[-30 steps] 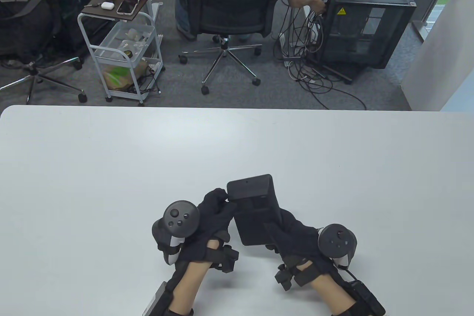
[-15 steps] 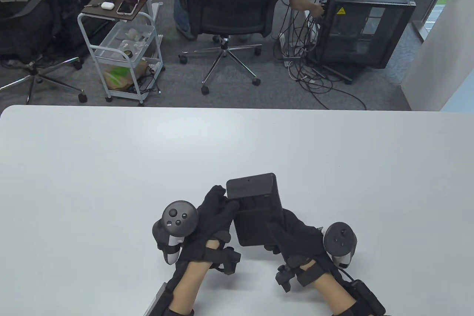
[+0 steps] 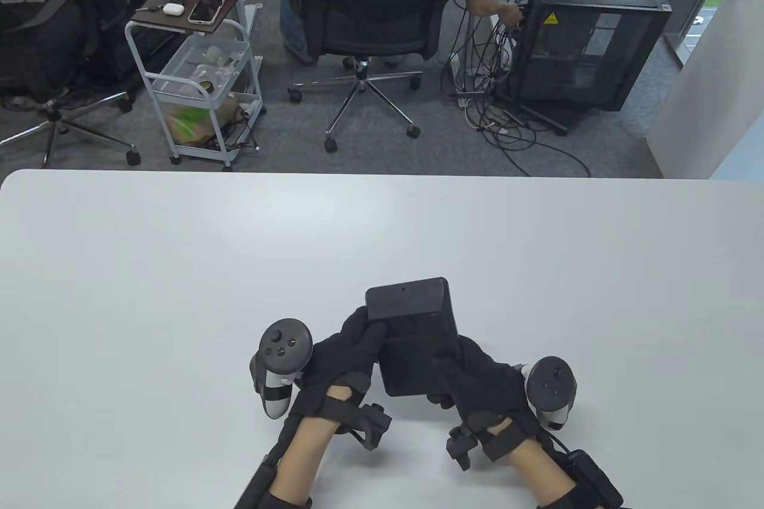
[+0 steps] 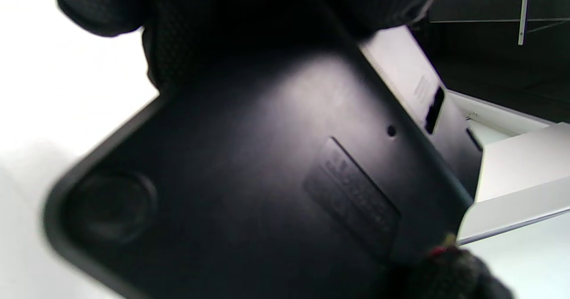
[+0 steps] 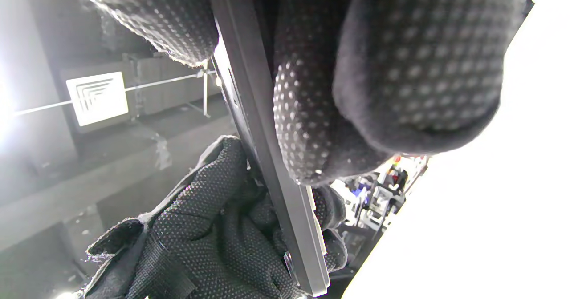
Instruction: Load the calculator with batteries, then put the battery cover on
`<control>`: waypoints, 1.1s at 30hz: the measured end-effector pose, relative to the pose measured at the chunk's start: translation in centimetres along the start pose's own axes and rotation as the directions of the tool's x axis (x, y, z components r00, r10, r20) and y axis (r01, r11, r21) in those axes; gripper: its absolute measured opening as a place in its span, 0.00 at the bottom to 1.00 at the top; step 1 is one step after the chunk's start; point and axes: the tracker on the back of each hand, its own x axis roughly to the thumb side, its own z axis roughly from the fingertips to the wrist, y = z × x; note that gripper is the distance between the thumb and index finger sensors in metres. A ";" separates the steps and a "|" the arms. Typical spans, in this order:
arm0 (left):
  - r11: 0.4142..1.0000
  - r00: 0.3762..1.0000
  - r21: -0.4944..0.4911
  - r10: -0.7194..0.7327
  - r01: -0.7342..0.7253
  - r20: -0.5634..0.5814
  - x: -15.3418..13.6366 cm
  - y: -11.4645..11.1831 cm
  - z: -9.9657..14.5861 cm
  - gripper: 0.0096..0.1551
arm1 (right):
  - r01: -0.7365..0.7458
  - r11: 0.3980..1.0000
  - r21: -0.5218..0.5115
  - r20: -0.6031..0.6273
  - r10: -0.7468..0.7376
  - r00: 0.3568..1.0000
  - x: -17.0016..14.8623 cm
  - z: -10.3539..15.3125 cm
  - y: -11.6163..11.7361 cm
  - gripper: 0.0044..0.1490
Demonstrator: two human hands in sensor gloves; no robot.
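Gripping the calculator point(image 3: 415, 342) back-up above the table point(image 3: 179, 270), both hands flank it: left point(image 3: 343, 357), right point(image 3: 483, 381).

Calculator point(image 3: 412, 342) back is showing as matt black plastic, smooth, with a faint sheen where light is catching it, and a raised, finely textured label patch point(image 4: 352, 196) is sitting moulded into the shell. Both the left hand point(image 3: 340, 360) and right hand point(image 3: 483, 383) are wearing black knitted cloth gloves, the weave studded with small rubbery dots. The table point(image 3: 149, 270) is presenting a smooth, pale, satin-finished top, throwing soft glare.
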 end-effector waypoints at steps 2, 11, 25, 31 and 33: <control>1.000 1.000 -0.001 -0.019 0.019 -0.003 0.1 0.0 0.0 0.45 | -0.002 1.000 -0.001 -0.001 0.002 1.000 -0.1 0.0 0.1 0.35; 1.000 1.000 0.023 -0.006 0.006 -0.011 0.1 -0.4 0.2 0.45 | -0.025 1.000 -0.012 0.005 0.025 1.000 0.1 0.1 0.1 0.35; 0.990 0.990 0.031 -0.134 0.135 -0.032 0.2 -1.3 0.4 0.48 | -0.172 0.985 -0.024 0.042 0.173 0.984 1.2 0.3 0.6 0.35; 0.988 0.989 0.033 -0.147 0.148 -0.024 0.1 -1.5 0.4 0.50 | -0.192 0.981 -0.023 0.060 0.193 0.979 1.6 0.4 0.8 0.36; 0.989 0.989 0.027 -0.147 0.148 -0.026 0.0 -1.6 0.3 0.50 | -0.187 0.982 -0.024 0.057 0.188 0.981 1.6 0.4 0.9 0.37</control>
